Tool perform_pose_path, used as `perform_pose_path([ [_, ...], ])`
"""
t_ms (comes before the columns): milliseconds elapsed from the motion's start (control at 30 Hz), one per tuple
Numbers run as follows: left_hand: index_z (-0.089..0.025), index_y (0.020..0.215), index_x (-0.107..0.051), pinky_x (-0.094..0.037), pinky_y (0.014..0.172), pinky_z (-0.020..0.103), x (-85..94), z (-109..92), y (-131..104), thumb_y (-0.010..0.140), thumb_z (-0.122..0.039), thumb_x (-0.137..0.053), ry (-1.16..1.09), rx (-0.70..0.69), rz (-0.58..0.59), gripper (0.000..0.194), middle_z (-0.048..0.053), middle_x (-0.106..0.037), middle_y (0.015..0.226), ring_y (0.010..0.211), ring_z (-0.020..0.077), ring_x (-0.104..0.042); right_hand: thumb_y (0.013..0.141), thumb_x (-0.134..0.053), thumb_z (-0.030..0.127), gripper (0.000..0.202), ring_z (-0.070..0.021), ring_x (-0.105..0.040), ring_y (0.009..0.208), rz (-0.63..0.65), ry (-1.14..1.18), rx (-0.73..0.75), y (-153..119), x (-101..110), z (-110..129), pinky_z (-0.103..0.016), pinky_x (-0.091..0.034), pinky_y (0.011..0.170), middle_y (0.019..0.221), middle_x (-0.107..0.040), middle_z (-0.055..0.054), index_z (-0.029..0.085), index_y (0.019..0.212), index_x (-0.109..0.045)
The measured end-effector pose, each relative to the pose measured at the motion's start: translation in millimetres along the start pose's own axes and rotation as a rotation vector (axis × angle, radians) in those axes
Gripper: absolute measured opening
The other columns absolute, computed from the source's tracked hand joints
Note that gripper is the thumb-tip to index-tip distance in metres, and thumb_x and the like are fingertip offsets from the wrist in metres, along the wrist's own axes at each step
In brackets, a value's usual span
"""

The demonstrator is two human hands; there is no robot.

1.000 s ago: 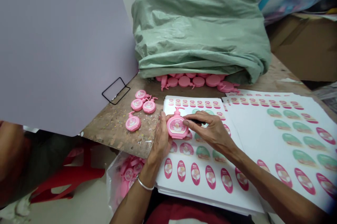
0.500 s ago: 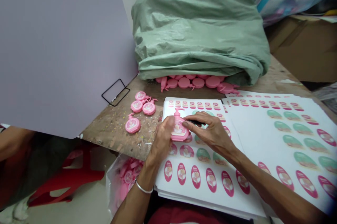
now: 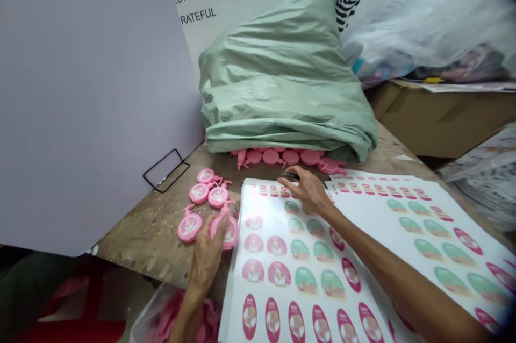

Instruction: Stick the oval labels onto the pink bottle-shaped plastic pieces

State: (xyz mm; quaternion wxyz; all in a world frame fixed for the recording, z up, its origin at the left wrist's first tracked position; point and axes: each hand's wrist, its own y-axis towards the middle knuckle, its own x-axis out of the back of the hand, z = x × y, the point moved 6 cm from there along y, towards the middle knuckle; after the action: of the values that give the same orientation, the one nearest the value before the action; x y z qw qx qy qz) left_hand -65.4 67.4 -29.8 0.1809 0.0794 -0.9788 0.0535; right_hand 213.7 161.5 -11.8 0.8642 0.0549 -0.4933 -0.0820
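Low over the table, at the left edge of the sticker sheets (image 3: 262, 233), my left hand (image 3: 207, 251) is closed on a small pink pump bottle (image 3: 229, 233) with a round label on its front. A labelled pink bottle (image 3: 189, 226) lies just left of it, and several more (image 3: 218, 196) sit behind. My right hand (image 3: 308, 190) is above the far edge of the sheets, its fingers closed on a small black tool (image 3: 291, 175) whose kind I cannot make out. The sheets carry pink and green stickers, with bare gaps in some rows.
A green sack (image 3: 278, 101) stands at the back with pink bottles (image 3: 272, 157) spilling from its mouth. More sticker sheets (image 3: 363, 224) lie to the right. A black wire frame (image 3: 166, 171) is by the pale panel (image 3: 100, 106). Below the table edge hangs a bag (image 3: 151, 316) of pink pieces.
My left hand has carried the pink bottle left, from over the sheets to beside the other bottles. My right hand has moved away from the bottle toward the sheets' far edge. The view has shifted.
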Motion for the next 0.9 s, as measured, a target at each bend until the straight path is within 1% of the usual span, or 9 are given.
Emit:
perform_pose_path([
  [100,-0.018,0.089,-0.064,-0.047,0.076,0.035,18.7,16.2,24.3,0.086,-0.056,-0.049,0.273,-0.075,-0.094,0.041,0.008,-0.068,0.082,0.081,0.0249,-0.061,0.09,-0.057,0.035,0.029,-0.0277,-0.066,0.103,0.008,-0.093,-0.042,50.6,-8.6,-18.0,-0.038,-0.049,0.086,0.108,-0.071,-0.012,0.019,0.114,-0.063],
  [233,-0.02,0.099,-0.065,-0.046,0.078,0.04,14.7,21.3,36.4,0.091,-0.05,-0.045,0.517,-0.077,-0.083,0.037,0.01,-0.07,0.09,0.087,0.0298,-0.064,0.092,-0.058,0.037,0.029,-0.0197,-0.064,0.1,0.085,-0.167,-0.017,88.4,-29.3,-18.3,-0.04,-0.052,0.088,0.113,-0.066,-0.008,0.016,0.112,-0.062],
  [333,-0.018,0.099,-0.065,-0.044,0.087,0.045,11.7,2.4,32.8,0.09,-0.046,-0.049,0.598,-0.271,-0.15,0.033,0.014,-0.067,0.101,0.1,0.0327,-0.06,0.093,-0.057,0.039,0.031,-0.0204,-0.064,0.097,0.127,-0.2,0.025,91.8,-30.4,-14.8,-0.039,-0.051,0.085,0.11,-0.067,-0.009,0.015,0.111,-0.064],
  [467,-0.016,0.103,-0.066,-0.039,0.099,0.05,17.9,-32.7,27.0,0.085,-0.041,-0.06,0.504,-0.487,-0.273,0.031,0.017,-0.06,0.119,0.115,0.0339,-0.051,0.089,-0.059,0.034,0.031,-0.0272,-0.064,0.103,0.173,-0.189,0.174,66.3,-6.6,1.2,-0.034,-0.046,0.082,0.111,-0.071,-0.012,0.018,0.114,-0.069],
  [533,-0.017,0.105,-0.065,-0.043,0.097,0.045,10.5,-43.3,31.0,0.082,-0.041,-0.065,0.29,-0.435,-0.102,0.033,0.014,-0.063,0.117,0.112,0.0299,-0.055,0.087,-0.063,0.034,0.028,-0.0239,-0.063,0.1,0.233,-0.158,0.35,40.4,8.4,23.5,-0.031,-0.044,0.081,0.108,-0.072,-0.007,0.025,0.112,-0.07],
  [633,-0.017,0.107,-0.066,-0.05,0.084,0.034,-23.5,-48.1,26.8,0.077,-0.043,-0.071,-0.071,-0.177,0.385,0.04,0.01,-0.069,0.108,0.098,0.0237,-0.063,0.087,-0.063,0.03,0.02,-0.0196,-0.061,0.087,0.34,-0.084,0.77,-12.2,28.7,71.0,-0.029,-0.041,0.074,0.09,-0.071,-0.005,0.027,0.104,-0.073],
  [700,-0.015,0.102,-0.069,-0.052,0.074,0.029,-42.6,-48.3,14.5,0.075,-0.042,-0.074,-0.259,-0.017,0.595,0.039,0.009,-0.071,0.099,0.087,0.0208,-0.066,0.088,-0.061,0.029,0.019,-0.0185,-0.059,0.084,0.357,-0.003,0.885,-38.4,38.7,90.8,-0.03,-0.04,0.075,0.085,-0.069,-0.004,0.027,0.105,-0.071],
  [767,-0.013,0.098,-0.068,-0.052,0.064,0.026,-49.2,-45.1,7.0,0.073,-0.042,-0.075,-0.417,0.09,0.609,0.038,0.009,-0.073,0.089,0.075,0.019,-0.068,0.088,-0.062,0.033,0.029,-0.0188,-0.059,0.089,0.334,0.131,0.818,-49.3,40.8,95.6,-0.03,-0.041,0.078,0.095,-0.069,-0.005,0.026,0.115,-0.065],
  [900,-0.013,0.105,-0.062,-0.054,0.056,0.025,-41.0,-32.8,14.1,0.074,-0.043,-0.075,-0.617,0.162,0.357,0.045,0.009,-0.073,0.083,0.065,0.0171,-0.068,0.092,-0.051,0.045,0.033,-0.0182,-0.06,0.079,0.215,0.336,0.35,-50.7,13.4,65.6,-0.03,-0.042,0.071,0.096,-0.068,-0.005,0.021,0.114,-0.056],
])
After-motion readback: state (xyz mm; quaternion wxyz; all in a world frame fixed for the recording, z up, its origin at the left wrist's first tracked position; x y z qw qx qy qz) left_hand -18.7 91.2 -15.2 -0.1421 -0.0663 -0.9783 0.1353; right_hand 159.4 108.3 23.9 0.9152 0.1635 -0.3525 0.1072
